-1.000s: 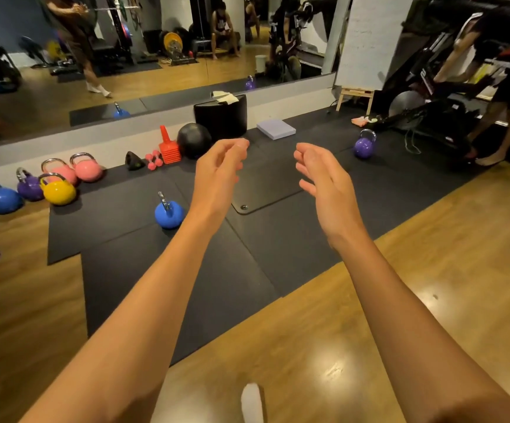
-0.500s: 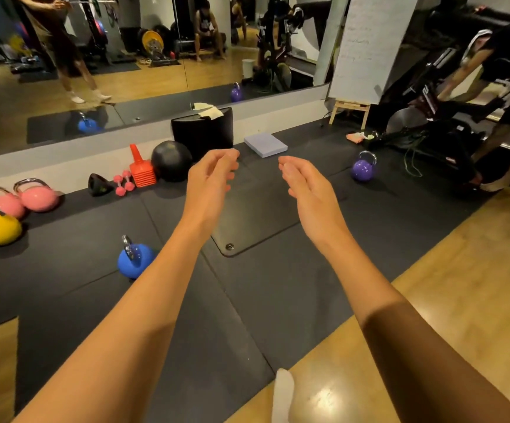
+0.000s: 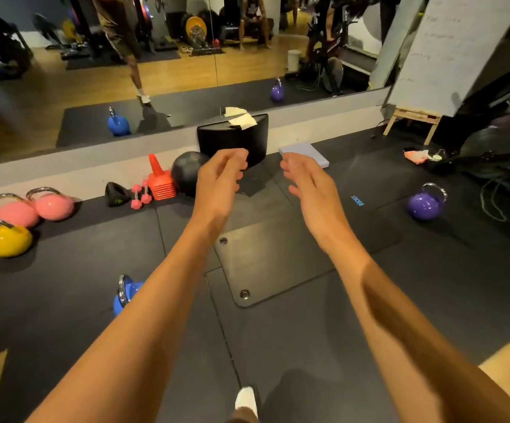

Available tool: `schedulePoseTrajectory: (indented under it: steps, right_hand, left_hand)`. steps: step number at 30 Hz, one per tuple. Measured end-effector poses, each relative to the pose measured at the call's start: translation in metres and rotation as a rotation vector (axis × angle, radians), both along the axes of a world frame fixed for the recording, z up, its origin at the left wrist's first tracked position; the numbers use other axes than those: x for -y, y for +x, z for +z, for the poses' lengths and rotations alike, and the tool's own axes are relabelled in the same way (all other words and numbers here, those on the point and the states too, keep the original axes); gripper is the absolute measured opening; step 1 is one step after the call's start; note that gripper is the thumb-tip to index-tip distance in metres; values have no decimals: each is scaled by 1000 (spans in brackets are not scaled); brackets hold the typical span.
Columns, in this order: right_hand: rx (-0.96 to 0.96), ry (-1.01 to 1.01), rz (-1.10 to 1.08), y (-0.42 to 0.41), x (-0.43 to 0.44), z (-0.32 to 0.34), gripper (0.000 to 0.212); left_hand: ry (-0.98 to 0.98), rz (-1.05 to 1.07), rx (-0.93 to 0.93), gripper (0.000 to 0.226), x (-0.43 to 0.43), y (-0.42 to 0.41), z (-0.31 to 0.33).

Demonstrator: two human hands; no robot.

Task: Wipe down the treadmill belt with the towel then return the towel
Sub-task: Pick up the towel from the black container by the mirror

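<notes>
Head view, the only one. Both arms stretch forward over the dark rubber floor mats (image 3: pixel 64 300).

- **Left hand** (image 3: pixel 221 178): centre of frame, fingers loosely curled, nothing in it.
- **Right hand** (image 3: pixel 310 186): just right of it, fingers relaxed and slightly spread, also empty. The hands are apart and touch nothing.
- **Towel:** past the fingertips, upper centre, a black curved-front box (image 3: pixel 232 135) sits against the wall under the mirror. A pale crumpled cloth towel (image 3: pixel 243 120) lies on its top edge. It is small and soft in this shot, so it is probably the task towel.
- **Treadmill belt:** not plainly in frame.
- **Beside the box:** to the left, a black rubber medicine ball (image 3: pixel 185 172) and a stack of orange plastic cones (image 3: pixel 160 183). To the right, a flat lilac foam pad (image 3: pixel 305 154).

Step judged: fetching the towel. The hands aim at it but are well short of it, and no wiping looks started.

Next move calls for closing the gap to the box and gathering the cloth off the top with one hand without shoving the box. Then turn to locate the treadmill.
</notes>
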State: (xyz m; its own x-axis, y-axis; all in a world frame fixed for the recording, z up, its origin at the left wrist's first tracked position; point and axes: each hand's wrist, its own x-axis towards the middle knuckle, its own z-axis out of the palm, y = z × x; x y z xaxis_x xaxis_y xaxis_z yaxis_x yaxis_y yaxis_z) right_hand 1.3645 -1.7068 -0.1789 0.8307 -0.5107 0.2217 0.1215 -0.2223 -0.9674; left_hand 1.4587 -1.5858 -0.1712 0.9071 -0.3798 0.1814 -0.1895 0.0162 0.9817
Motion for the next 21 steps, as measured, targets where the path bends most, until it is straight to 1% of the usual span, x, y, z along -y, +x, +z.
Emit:
schedulePoseTrajectory:
  steps: [5,10,13,17,21]
  right_hand:
    - [-20,9,6,115,66,-12,30]
    - [-71,11,2,231,130,-6,34]
    - [-82,1,-17,292,169,-1,38]
    - [-94,0,-27,372,226,-9,41]
    - [-109,15,-5,458,284,-21,36]
  left_hand:
    - [-10,9,-31,17,70,116,-12]
    - [-26,33,-52,17,131,238,-7]
    - [-26,42,-84,16,167,301,0]
    - [-24,39,-93,14,219,378,-4]
    - [9,51,-104,14,274,457,-17]
